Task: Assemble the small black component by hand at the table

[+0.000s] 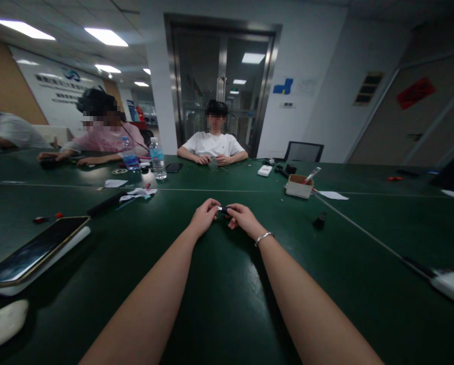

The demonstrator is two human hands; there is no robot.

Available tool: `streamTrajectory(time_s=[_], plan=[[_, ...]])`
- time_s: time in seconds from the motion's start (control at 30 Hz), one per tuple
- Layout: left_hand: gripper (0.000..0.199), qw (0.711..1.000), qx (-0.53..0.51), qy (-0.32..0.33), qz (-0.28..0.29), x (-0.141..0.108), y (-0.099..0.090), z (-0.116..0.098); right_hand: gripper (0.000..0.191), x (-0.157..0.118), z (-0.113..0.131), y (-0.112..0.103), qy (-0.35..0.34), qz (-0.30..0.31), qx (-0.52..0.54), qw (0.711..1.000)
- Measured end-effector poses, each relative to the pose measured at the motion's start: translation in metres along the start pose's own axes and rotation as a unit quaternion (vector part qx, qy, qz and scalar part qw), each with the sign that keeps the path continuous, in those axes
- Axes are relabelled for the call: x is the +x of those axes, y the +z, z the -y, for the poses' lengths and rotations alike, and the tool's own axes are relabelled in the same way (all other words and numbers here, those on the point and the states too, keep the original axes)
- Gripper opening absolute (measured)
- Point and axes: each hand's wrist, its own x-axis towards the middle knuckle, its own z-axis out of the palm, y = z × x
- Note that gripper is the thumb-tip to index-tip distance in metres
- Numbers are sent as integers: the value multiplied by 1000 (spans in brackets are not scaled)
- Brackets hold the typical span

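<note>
A small black object with a shiny silver end is held between my two hands above the green table. The fingertips of my left hand close on its silver end. My right hand, with a silver bracelet at the wrist, pinches the black end. Fingers cover part of the object, so its exact kind cannot be told. To the right of my hands a small black block-like item stands on the table.
A phone rests on a white item at left, near a white mouse-like object. Further off are water bottles, crumpled paper and a small box. Across the table sits a person; others are at left.
</note>
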Motion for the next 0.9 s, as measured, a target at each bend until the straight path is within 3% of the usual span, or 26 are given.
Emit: streamTrajectory(time_s=[0.9], plan=[[19, 999, 39, 12, -12, 1, 0, 6, 15, 2, -2, -1, -2, 0, 17, 1000]])
